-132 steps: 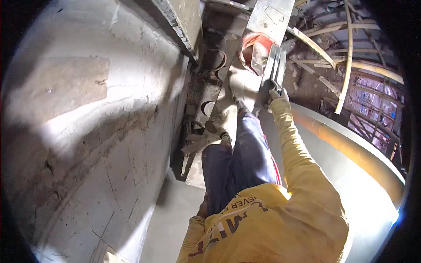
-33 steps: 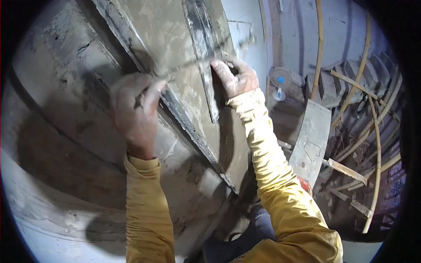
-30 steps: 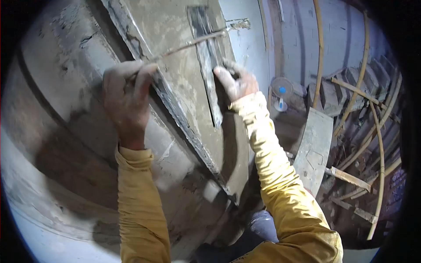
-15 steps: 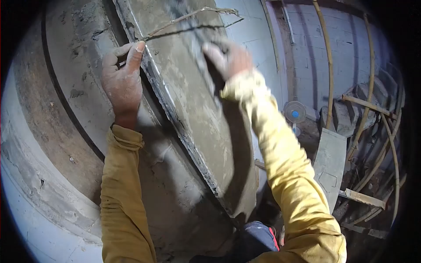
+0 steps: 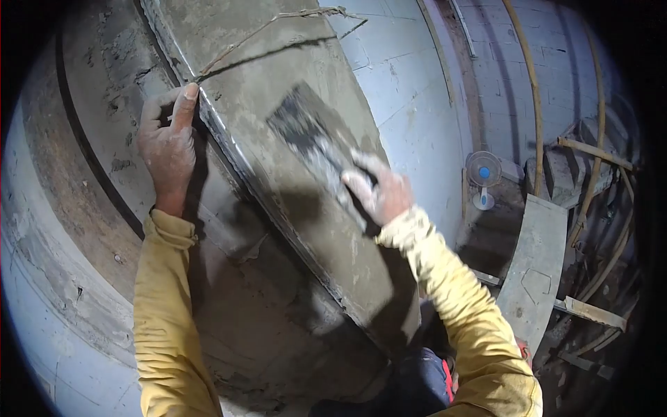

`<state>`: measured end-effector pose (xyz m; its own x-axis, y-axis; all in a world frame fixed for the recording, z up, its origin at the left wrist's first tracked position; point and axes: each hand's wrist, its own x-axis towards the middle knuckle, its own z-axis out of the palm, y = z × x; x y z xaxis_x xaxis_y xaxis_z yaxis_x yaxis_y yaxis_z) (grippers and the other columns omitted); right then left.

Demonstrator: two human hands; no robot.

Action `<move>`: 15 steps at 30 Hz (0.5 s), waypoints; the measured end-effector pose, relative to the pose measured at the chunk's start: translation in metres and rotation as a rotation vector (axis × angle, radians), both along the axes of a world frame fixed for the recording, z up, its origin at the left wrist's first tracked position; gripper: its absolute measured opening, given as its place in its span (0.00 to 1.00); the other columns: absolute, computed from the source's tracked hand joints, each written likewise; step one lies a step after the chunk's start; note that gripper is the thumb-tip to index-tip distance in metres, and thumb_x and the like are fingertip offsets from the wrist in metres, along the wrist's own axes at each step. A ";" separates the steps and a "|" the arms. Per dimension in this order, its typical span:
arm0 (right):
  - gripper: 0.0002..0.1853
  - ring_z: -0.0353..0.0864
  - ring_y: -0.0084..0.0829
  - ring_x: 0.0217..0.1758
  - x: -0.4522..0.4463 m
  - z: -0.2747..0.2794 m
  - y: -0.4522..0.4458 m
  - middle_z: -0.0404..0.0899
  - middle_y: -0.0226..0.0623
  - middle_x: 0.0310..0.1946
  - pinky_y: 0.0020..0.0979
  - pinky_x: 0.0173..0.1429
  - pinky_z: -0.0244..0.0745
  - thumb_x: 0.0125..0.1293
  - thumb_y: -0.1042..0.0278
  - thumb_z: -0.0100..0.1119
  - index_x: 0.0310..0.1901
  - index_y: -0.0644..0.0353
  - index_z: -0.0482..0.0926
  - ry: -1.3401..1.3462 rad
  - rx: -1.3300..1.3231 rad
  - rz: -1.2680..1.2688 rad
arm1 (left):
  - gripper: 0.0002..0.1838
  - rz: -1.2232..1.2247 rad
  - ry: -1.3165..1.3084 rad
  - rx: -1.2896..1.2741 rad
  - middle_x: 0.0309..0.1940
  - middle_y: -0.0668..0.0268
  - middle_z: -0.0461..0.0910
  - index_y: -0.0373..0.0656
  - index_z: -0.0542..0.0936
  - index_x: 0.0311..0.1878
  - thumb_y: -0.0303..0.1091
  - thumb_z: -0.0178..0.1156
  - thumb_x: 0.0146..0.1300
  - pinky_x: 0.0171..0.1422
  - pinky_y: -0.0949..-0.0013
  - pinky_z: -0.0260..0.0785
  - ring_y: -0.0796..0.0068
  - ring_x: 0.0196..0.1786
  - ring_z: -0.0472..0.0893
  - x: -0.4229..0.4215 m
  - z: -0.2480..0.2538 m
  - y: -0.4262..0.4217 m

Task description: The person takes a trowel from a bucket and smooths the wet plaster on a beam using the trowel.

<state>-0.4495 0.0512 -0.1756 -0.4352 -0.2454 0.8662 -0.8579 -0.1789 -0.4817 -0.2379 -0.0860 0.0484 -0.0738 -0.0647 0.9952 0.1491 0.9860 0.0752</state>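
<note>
My right hand point(image 5: 381, 189) is closed on a long flat trowel point(image 5: 316, 149), which lies against the wet grey plaster point(image 5: 340, 236) of a narrow slanting surface. My left hand point(image 5: 169, 139) pinches the edge strip point(image 5: 240, 163) along the left side of this surface, with thumb and fingertips at its edge. From near my left thumb, a thin bent rod or wire point(image 5: 260, 26) reaches right across the top of the plaster and casts a dark shadow. The trowel's handle is mostly hidden by my right hand.
A rough wall point(image 5: 76, 208) curves along the left. At the right are a fan point(image 5: 483, 169), a plank point(image 5: 535, 260), bamboo poles point(image 5: 533, 90) and concrete steps point(image 5: 559, 170). My legs point(image 5: 410, 382) show at the bottom, beside dark gaps below the plank.
Over the last half second, the trowel and my right hand have moved down the plaster. The left hand keeps its hold at the edge; the view has shifted slightly.
</note>
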 end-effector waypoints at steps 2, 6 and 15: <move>0.27 0.85 0.51 0.54 -0.019 0.050 0.001 0.83 0.49 0.55 0.43 0.60 0.79 0.68 0.41 0.60 0.60 0.52 0.81 0.049 0.009 -0.035 | 0.10 -0.037 -0.062 0.143 0.29 0.75 0.79 0.40 0.84 0.41 0.38 0.70 0.68 0.33 0.80 0.64 0.88 0.29 0.72 0.007 0.002 0.009; 0.31 0.84 0.50 0.55 -0.060 0.159 -0.028 0.86 0.49 0.50 0.42 0.60 0.77 0.64 0.35 0.62 0.54 0.54 0.85 0.031 -0.125 -0.165 | 0.11 0.020 -0.094 0.037 0.27 0.77 0.77 0.41 0.84 0.39 0.40 0.70 0.68 0.25 0.80 0.59 0.90 0.24 0.69 0.008 0.007 0.009; 0.30 0.84 0.54 0.56 -0.029 0.084 0.000 0.84 0.54 0.54 0.43 0.61 0.78 0.66 0.43 0.63 0.58 0.60 0.82 0.059 0.031 0.063 | 0.10 0.164 -0.357 -0.043 0.28 0.76 0.78 0.37 0.84 0.38 0.34 0.68 0.69 0.39 0.79 0.64 0.88 0.32 0.72 0.027 0.030 0.031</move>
<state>-0.4786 0.0513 -0.0919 -0.3668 -0.2974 0.8815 -0.8724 -0.2191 -0.4370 -0.2108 -0.0550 0.0782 -0.4076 -0.0635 0.9110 -0.0387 0.9979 0.0522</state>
